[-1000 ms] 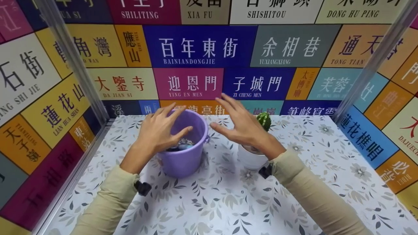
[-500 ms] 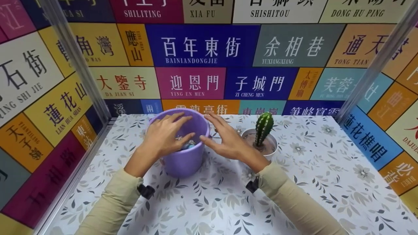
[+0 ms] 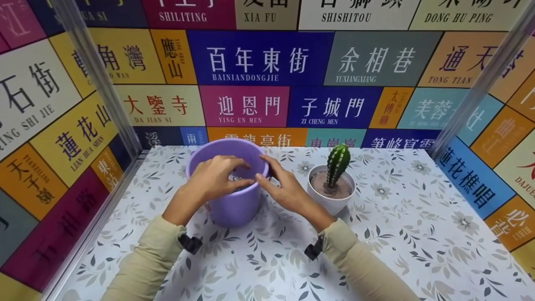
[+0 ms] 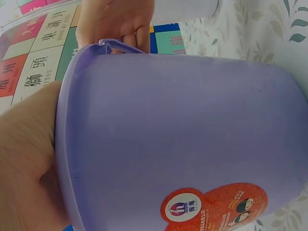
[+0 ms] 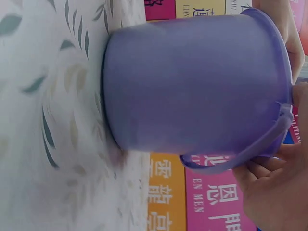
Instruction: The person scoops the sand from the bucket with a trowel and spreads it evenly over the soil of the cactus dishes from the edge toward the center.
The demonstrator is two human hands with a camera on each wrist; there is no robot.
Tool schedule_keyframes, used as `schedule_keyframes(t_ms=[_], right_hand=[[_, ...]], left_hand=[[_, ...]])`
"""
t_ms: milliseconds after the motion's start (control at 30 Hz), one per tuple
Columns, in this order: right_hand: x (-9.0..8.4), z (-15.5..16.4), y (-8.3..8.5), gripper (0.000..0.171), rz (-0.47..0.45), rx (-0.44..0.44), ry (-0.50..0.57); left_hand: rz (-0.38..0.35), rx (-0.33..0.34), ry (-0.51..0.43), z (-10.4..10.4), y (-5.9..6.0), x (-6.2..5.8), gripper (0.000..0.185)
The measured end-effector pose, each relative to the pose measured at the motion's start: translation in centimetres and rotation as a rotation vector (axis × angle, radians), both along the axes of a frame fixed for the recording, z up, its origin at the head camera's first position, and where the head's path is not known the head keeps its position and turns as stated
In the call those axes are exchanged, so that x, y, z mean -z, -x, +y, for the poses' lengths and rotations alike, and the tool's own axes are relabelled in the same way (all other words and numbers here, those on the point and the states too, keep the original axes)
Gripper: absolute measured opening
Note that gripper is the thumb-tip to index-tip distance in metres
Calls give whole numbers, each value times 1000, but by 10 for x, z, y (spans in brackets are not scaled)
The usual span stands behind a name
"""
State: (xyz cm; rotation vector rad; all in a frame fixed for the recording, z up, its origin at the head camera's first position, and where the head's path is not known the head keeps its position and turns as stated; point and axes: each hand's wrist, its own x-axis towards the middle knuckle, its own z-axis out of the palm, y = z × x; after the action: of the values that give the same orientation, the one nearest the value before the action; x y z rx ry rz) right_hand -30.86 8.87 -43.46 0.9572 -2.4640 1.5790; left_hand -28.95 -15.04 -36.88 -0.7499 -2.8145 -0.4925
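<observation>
A purple plastic bucket (image 3: 234,209) stands upright on the patterned tabletop. Over its mouth reaches my left hand (image 3: 209,179), fingers loosely bent above the opening and thumb extended toward the right rim. My right hand (image 3: 286,186) is at the right side of the rim, thumb on the near edge and fingers curled behind it. In the right wrist view those fingers meet the bucket beside its purple handle (image 5: 245,154). A red sticker (image 4: 216,209) shows on the side in the left wrist view. Speckled contents (image 3: 236,179) lie inside, mostly covered by my left hand.
Right of the bucket stands a green cactus (image 3: 337,163) in a white pot (image 3: 332,203), close to my right forearm. The floral tabletop (image 3: 250,267) backs onto colourful panels (image 3: 259,58) with Chinese lettering, with more panels at both sides.
My right hand has moved left from in front of the cactus to the bucket's rim. My left hand has lowered and shifted right over the opening. The cactus pot is now uncovered.
</observation>
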Motion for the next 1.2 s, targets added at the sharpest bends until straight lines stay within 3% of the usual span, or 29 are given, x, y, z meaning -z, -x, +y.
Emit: schedule_keyframes(t_ms=[367,567,667,833,933,1200], right_hand=[[17,-4,-2,54,-34,4,189],[21,-8,-4,47,-38,12,226],[21,-10,-4,45,-43,4,244],[21,-11,-4,44,-42,-9,255],[20,-10,-4,43,-34,-10,242],[20,-10,-3,47,-20,-10,223]], left_hand=[[-167,63,-26,-2,2,-4,35],[-200,137,-24,-8,2,-7,27],[-260,173,-30,-10,3,-7,26],[-338,171,-40,-11,4,-8,31],[-337,143,-25,-11,5,-10,33],[-243,83,-23,-9,2,-15,36]])
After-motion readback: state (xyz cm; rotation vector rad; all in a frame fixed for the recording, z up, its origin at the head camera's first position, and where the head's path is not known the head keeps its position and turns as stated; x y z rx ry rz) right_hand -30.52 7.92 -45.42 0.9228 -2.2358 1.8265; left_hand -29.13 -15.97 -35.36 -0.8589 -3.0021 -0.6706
